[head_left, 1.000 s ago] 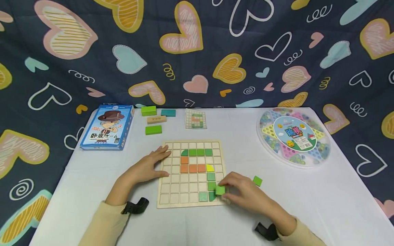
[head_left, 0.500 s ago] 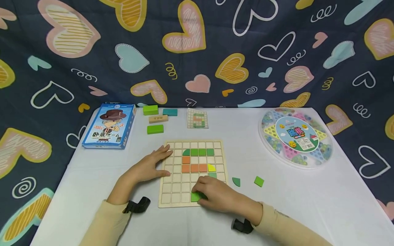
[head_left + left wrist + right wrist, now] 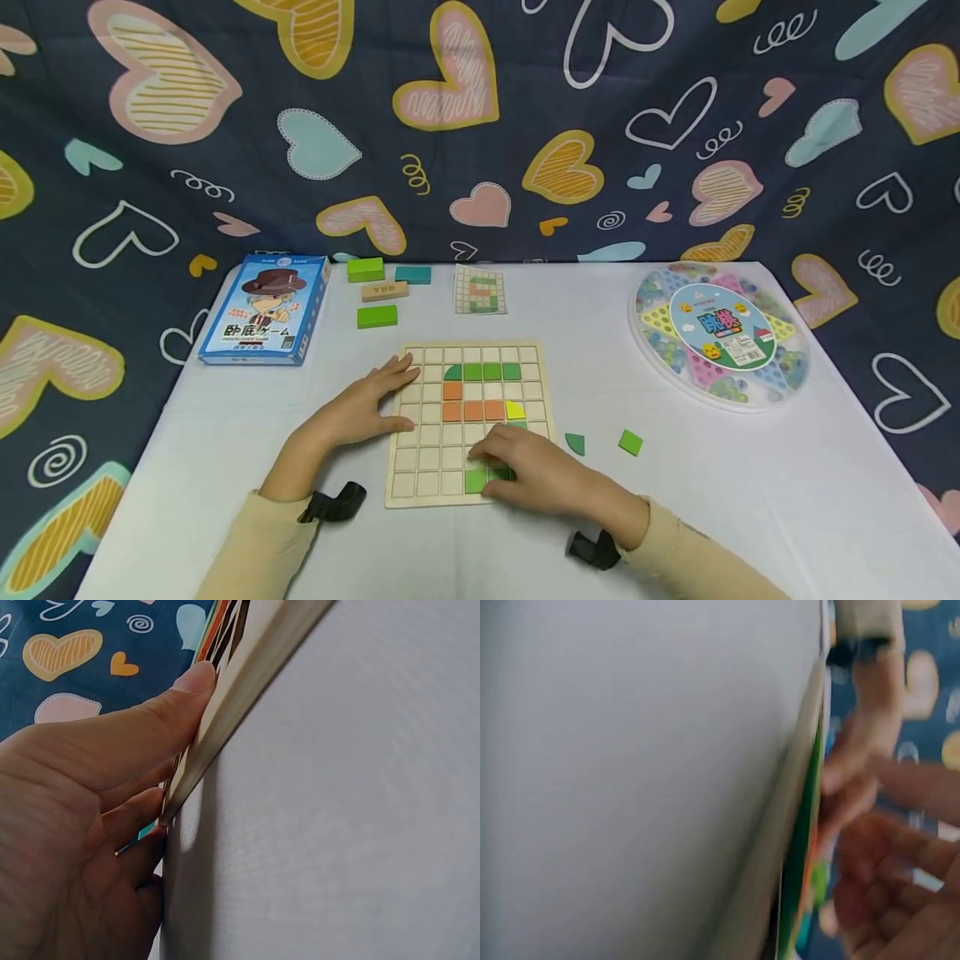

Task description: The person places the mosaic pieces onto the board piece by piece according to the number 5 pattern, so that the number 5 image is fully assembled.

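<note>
A wooden grid board [image 3: 408, 483] lies on the white table with green, orange and yellow tiles in some of its cells. My left hand [image 3: 365, 406] rests at its left edge, fingers spread; in the left wrist view the thumb [image 3: 187, 686] touches the rim. Over the lower right of the board hovers my right hand [image 3: 536, 471], fingers loosely bent, with nothing visible between them. A bright green square tile [image 3: 476, 481] lies flat in a bottom-row cell by its thumb. Beside it, a darker green tile [image 3: 501, 473] is partly hidden by that hand.
Right of the board lie a green quarter-round tile [image 3: 575, 443] and a green square tile [image 3: 631, 442]. Behind the board are a pattern card [image 3: 480, 290], several stacks of tiles [image 3: 377, 317] and a blue game box [image 3: 262, 312]. A round marble game case [image 3: 720, 336] stands at right.
My right hand carried the bright green tile left into the bottom row and has let go of it, lifting its fingers slightly. The left hand stays at the board's edge.
</note>
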A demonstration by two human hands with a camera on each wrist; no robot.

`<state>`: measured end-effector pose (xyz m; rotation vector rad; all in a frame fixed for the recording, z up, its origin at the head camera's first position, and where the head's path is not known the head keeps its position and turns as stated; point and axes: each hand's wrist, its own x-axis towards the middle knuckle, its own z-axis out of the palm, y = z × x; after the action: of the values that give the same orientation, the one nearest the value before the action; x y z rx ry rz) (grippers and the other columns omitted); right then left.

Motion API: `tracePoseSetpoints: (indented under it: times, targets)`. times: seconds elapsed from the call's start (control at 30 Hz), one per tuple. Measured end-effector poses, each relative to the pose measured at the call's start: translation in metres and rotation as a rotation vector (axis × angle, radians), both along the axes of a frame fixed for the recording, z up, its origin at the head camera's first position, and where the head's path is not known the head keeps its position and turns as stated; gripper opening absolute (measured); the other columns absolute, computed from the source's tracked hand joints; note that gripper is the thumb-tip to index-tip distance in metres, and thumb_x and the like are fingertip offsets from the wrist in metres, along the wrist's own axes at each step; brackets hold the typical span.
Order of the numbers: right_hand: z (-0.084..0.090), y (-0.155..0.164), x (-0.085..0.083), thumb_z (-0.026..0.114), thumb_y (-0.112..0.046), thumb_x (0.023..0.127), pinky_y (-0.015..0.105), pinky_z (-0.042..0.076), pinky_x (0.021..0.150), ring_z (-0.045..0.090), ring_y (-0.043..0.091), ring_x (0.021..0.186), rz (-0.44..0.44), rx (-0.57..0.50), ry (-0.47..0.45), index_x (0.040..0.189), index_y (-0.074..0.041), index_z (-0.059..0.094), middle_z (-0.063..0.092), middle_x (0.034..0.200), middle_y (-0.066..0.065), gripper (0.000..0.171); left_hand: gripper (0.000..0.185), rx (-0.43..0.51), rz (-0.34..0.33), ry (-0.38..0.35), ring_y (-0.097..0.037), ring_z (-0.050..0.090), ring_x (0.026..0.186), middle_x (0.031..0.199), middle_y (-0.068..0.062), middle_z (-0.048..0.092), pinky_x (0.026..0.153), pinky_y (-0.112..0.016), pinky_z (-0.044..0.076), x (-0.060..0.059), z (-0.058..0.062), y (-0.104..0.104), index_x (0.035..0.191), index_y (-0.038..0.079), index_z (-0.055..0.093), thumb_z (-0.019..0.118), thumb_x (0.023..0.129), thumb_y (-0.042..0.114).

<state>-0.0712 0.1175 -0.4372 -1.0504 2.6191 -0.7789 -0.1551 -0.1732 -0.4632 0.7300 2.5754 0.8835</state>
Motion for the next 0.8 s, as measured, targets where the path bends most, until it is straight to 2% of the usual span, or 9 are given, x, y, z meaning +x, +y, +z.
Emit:
tracePoseSetpoints:
  times: [0.1,0.2,0.37,0.5,0.63,0.8]
  targets:
    - [0.006,0.021,-0.005,0.070,-0.023,0.086,0.026,0.050,0.084,0.057,0.008,0.094,-0.055,-0.097,-0.012,0.117,-0.011,0.063,0.063,0.107,-0.003,0.034,0.081,0.000,-0.003,0.005,-0.032,0.014,0.146,0.158,-0.006,0.019,0.117,-0.052,0.016,0.000,-0.001,0.001,0.146,0.011,0.038,0.075,0.079,0.039]
    - [0.009,0.048,-0.008,0.071,-0.020,0.085,0.031,0.052,0.086,0.060,0.011,0.099,-0.138,-0.147,0.006,0.115,-0.010,0.063,0.064,0.110,-0.001,0.033,0.082,0.001,-0.004,0.012,-0.032,0.014,0.146,0.158,-0.006,0.020,0.117,-0.052,0.017,-0.001,-0.002,0.001,0.146,0.010,0.038,0.075,0.078,0.038]
    - [0.006,0.093,-0.006,0.074,-0.016,0.082,0.034,0.053,0.085,0.062,0.013,0.100,-0.289,-0.162,0.027,0.115,-0.010,0.064,0.065,0.110,0.000,0.034,0.082,0.007,-0.003,0.017,-0.034,0.015,0.145,0.158,-0.008,0.020,0.116,-0.054,0.018,0.000,-0.001,0.000,0.146,0.010,0.038,0.076,0.078,0.036]
    - [-0.001,0.121,-0.002,0.075,-0.012,0.080,0.033,0.053,0.082,0.062,0.015,0.098,-0.374,-0.148,0.048,0.113,-0.010,0.065,0.066,0.109,-0.001,0.035,0.082,0.003,0.000,0.004,-0.034,0.014,0.145,0.158,-0.007,0.019,0.116,-0.054,0.018,0.000,-0.001,0.001,0.146,0.011,0.037,0.075,0.078,0.037]
    - [-0.006,0.135,0.001,0.076,-0.011,0.079,0.030,0.053,0.084,0.063,0.015,0.099,-0.394,-0.133,0.043,0.112,-0.011,0.065,0.066,0.109,-0.002,0.035,0.082,-0.005,0.006,-0.002,-0.033,0.014,0.146,0.158,-0.006,0.019,0.117,-0.053,0.017,0.000,0.000,0.001,0.146,0.011,0.037,0.075,0.079,0.037]
    - [-0.010,0.128,0.000,0.076,-0.017,0.079,0.031,0.052,0.088,0.062,0.012,0.102,-0.349,-0.089,-0.026,0.114,-0.015,0.065,0.065,0.110,-0.006,0.036,0.082,0.006,0.006,0.004,-0.033,0.014,0.146,0.158,-0.008,0.020,0.116,-0.053,0.017,0.000,0.000,0.002,0.146,0.010,0.038,0.076,0.078,0.037]
